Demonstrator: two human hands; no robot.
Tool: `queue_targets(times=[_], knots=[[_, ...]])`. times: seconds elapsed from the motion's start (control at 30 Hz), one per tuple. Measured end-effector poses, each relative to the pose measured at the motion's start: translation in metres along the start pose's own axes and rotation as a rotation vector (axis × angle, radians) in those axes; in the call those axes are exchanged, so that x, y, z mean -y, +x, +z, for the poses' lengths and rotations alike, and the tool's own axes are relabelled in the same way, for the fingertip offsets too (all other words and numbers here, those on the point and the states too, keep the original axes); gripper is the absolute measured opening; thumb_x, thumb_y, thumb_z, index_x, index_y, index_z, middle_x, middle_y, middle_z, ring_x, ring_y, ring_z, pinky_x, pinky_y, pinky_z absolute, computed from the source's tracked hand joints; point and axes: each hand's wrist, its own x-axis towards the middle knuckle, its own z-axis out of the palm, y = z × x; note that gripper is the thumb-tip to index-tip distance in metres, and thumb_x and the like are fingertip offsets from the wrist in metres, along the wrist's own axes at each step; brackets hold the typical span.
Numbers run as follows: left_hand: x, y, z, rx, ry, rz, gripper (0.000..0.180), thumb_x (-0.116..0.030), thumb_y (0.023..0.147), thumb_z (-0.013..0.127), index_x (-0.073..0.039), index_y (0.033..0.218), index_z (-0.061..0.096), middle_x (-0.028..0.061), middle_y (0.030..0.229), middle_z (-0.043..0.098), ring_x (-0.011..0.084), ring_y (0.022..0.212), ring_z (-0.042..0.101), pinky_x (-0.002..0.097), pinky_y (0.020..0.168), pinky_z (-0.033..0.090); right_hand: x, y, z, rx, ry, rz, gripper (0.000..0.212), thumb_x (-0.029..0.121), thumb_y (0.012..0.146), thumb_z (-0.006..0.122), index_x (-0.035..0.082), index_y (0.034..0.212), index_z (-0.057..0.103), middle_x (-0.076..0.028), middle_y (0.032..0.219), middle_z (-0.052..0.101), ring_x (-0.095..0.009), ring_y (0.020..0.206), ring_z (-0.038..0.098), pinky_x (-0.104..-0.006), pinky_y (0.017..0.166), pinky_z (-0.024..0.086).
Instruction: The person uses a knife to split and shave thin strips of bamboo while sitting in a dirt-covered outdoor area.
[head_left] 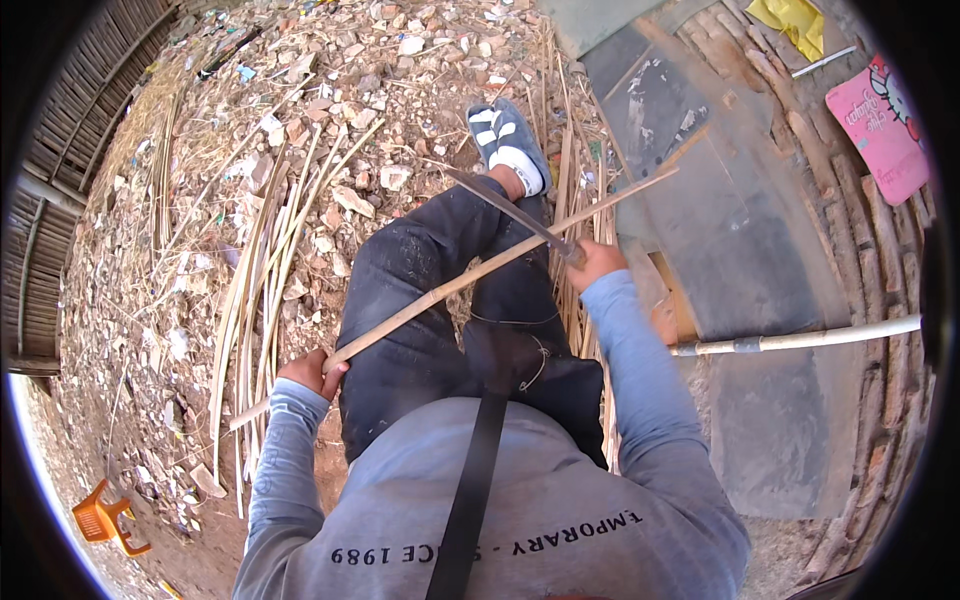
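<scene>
Status of held parts: the left hand [314,375] has its fingers clamped around the stick [440,295] near its lower end, thumb laid along it; a short tail extends past these fingers toward the lower left. The stick runs from the left fingers, across the legs [400,270], to beyond the right fingers. The right hand [602,265] has its fingers closed around the handle of the knife [508,210]; the blade points away from them, up and to the left, and crosses the stick just beside them. Whether the edge bears on the stick cannot be told.

Completed, as far as visible: long, slender strips [262,270] lie loose on the rubble [400,45], beyond and near the left fingers. Further strips lie beyond the right fingers, alongside the shoe [510,145]. These appear to be separated pieces.

Outstanding, by judgement: the stick is one continuous length between the two sets of fingers, with no split or loose shaving discernible, so work on this piece appears unfinished. Fine cuts would be too small to see. The number of pieces remaining cannot be determined
</scene>
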Motion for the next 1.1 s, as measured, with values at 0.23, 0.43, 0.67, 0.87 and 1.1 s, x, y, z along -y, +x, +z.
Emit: queue_targets(times=[0.23,0.43,0.67,0.87,1.1], knots=[[0.0,0.006,-0.002,-0.014,0.029,0.041,0.05,-0.054,0.086,0.054,-0.004,0.089,0.06,0.0202,0.075,0.064,0.0408,0.073,0.063,0.0479,0.069,0.05,-0.038,0.019,-0.006,-0.088,0.086,0.165,0.029,0.026,0.072,0.064,0.008,0.094,0.066,-0.021,0.086,0.066,-0.039,0.084,0.063,-0.0437,0.076,0.051],[0.0,0.007,-0.003,0.013,0.041,0.046,0.053,-0.055,0.088,0.051,-0.003,0.09,0.061,0.0212,0.076,0.064,0.0419,0.075,0.062,0.0482,0.07,0.049,-0.014,0.006,-0.009,0.074,-0.101,-0.054,0.045,0.024,0.069,0.069,0.006,0.11,0.064,-0.019,0.09,0.068,-0.033,0.087,0.066,-0.0377,0.081,0.051],[0.002,0.006,-0.006,0.042,0.021,0.028,0.061,-0.06,0.088,0.045,-0.002,0.086,0.061,0.0206,0.073,0.063,0.0413,0.073,0.062,0.0479,0.069,0.049,-0.017,0.014,0.017,-0.063,0.128,0.084,0.036,0.026,0.07,0.065,0.008,0.102,0.066,-0.018,0.092,0.068,-0.036,0.088,0.064,-0.0415,0.081,0.051],[-0.009,0.008,-0.006,-0.014,0.063,0.057,0.056,-0.059,0.088,0.048,-0.004,0.086,0.061,0.0191,0.072,0.063,0.0391,0.071,0.063,0.0465,0.068,0.05,-0.068,0.024,0.033,-0.143,0.124,0.054,0.031,0.025,0.071,0.068,0.009,0.098,0.066,-0.017,0.081,0.067,-0.034,0.08,0.065,-0.0399,0.075,0.051],[0.003,0.003,-0.009,0.035,0.05,0.06,0.061,-0.061,0.088,0.044,-0.003,0.085,0.061,0.0195,0.071,0.063,0.0397,0.071,0.062,0.0478,0.068,0.049,-0.004,-0.003,0.009,0.035,-0.034,0.008,0.049,0.028,0.068,0.067,0.005,0.111,0.063,-0.022,0.096,0.066,-0.037,0.09,0.064,-0.0416,0.083,0.051]])
